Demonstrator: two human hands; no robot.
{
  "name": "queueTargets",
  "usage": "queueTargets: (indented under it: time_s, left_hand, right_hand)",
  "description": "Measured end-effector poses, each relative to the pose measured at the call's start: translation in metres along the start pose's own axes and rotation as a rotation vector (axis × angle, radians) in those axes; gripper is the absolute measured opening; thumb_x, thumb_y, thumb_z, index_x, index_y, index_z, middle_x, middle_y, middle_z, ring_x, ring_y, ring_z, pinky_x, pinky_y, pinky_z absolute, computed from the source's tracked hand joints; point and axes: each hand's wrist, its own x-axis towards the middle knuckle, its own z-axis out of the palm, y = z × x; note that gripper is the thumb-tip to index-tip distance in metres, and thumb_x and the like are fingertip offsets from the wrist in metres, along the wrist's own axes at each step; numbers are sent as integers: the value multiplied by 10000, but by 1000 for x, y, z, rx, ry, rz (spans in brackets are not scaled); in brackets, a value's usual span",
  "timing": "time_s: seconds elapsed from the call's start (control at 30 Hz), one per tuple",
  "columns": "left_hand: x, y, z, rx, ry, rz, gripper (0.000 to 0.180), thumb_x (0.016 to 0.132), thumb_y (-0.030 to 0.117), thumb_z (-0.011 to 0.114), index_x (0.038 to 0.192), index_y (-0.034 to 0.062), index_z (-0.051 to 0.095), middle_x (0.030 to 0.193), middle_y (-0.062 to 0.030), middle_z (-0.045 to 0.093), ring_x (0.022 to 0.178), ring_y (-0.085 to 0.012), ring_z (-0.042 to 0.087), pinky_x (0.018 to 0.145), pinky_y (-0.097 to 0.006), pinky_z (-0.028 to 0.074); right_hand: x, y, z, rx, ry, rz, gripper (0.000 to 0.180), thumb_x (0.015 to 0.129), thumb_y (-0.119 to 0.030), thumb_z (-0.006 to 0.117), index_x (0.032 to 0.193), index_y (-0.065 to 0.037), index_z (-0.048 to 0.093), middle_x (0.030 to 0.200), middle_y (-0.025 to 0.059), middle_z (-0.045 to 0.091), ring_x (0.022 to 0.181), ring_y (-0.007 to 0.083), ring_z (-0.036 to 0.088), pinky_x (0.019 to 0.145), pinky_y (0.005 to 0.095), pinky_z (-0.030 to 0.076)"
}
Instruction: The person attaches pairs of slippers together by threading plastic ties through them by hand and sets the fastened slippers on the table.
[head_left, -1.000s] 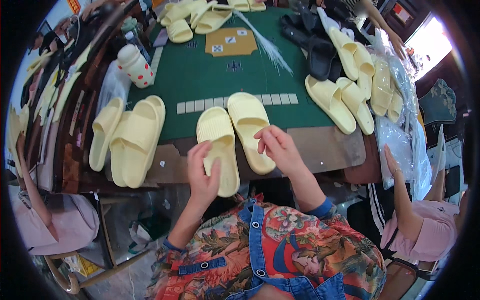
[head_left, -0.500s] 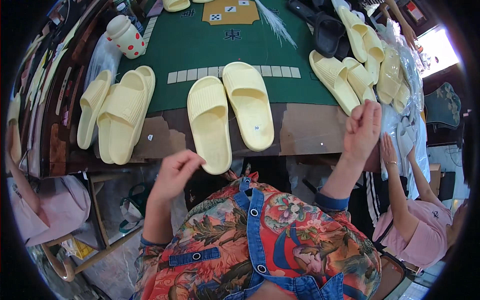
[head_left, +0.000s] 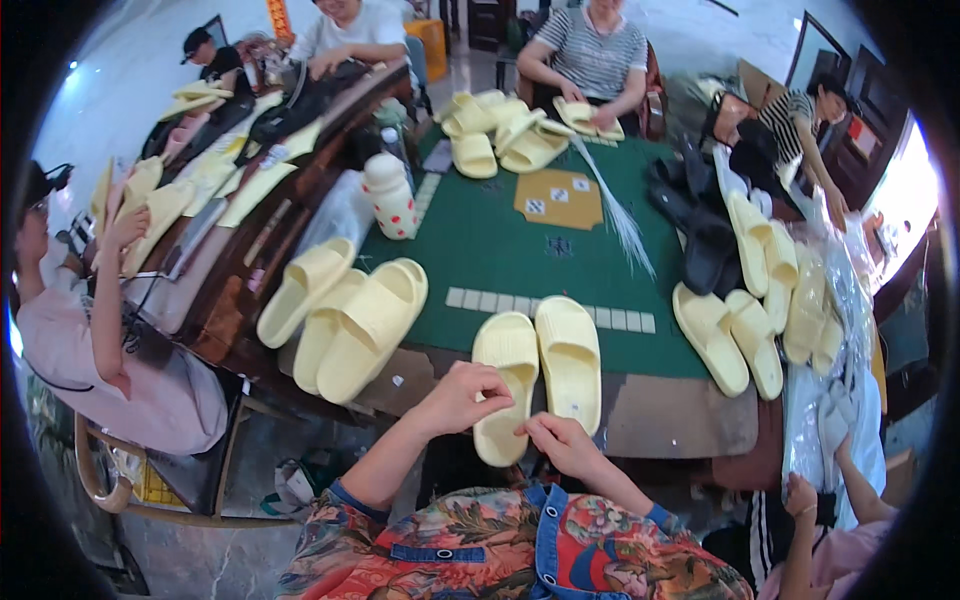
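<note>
Two pale yellow slippers lie side by side before me, toes pointing away. Above the insole of the left slipper is my left hand, its thumb and fingers closed in a pinch. Close to that slipper's heel, my right hand is also pinched, fingers curled. Anything between the fingers of either hand is too small to make out. The right slipper has a small white sticker on its insole, near the heel.
More yellow slippers stand on the left and right, with black slippers beyond. A white cup with red dots stands on the green table mat. Co-workers sit around; one across handles a yellow slipper.
My right hand has come from the raised right side to the left slipper's heel. My left hand has moved from that heel up over the insole. The view has tilted up.
</note>
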Motion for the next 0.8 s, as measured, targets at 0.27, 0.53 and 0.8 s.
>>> queueTargets:
  time_s: [0.27, 0.53, 0.8]
  left_hand:
    - [67, -74, -19, 403, 197, -110, 220, 830, 219, 481, 882, 30, 582, 869, -139, 588, 844, -316, 526, 739, -400, 410]
    - [94, -111, -6, 486, 52, -124, 266, 839, 257, 468, 807, 42, 621, 813, -146, 558, 856, -330, 510, 756, -415, 420]
    - [91, -107, 7, 463, -62, -123, 324, 810, 304, 496, 687, 30, 618, 718, -147, 600, 775, -331, 514, 755, -424, 388]
  right_hand:
    - [26, 5, 7, 855, 33, 661, 195, 893, -200, 433, 897, -36, 540, 648, -9, 443, 437, 48, 304, 359, 180, 196]
    - [56, -10, 20, 1166, 149, 773, 141, 902, -181, 402, 963, -65, 454, 606, -10, 404, 429, 67, 277, 363, 190, 204]
    - [51, -15, 31, 1163, 195, 870, 122, 895, -164, 400, 946, -69, 459, 580, -18, 396, 403, 69, 257, 360, 199, 200]
